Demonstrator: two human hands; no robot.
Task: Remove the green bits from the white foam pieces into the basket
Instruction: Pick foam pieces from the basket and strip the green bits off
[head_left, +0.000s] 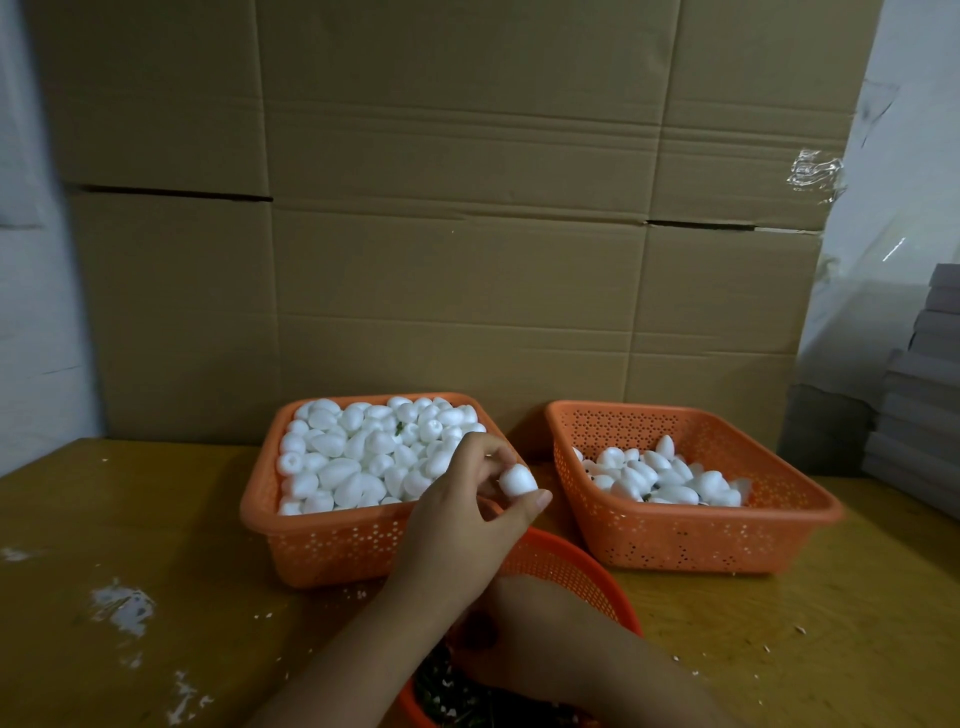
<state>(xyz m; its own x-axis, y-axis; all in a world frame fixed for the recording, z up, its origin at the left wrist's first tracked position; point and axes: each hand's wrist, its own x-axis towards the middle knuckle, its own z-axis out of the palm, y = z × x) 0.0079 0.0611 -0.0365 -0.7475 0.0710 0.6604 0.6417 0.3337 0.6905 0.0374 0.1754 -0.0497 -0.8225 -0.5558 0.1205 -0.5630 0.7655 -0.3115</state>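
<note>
Your left hand (467, 499) pinches one white foam piece (518, 480) above the round orange basket (571, 566) of green bits (447, 696); whether your right hand (498, 644) grips anything, I cannot tell. At 11 o'clock a full orange basket (322, 545); at 1 o'clock a part-filled orange basket (691, 535).

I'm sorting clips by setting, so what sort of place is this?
Probably a small workshop or packing room, not a home. Flattened cardboard cartons form the backdrop, two orange baskets hold bulk white foam pieces, and the worn wooden table is littered with foam crumbs.
</note>
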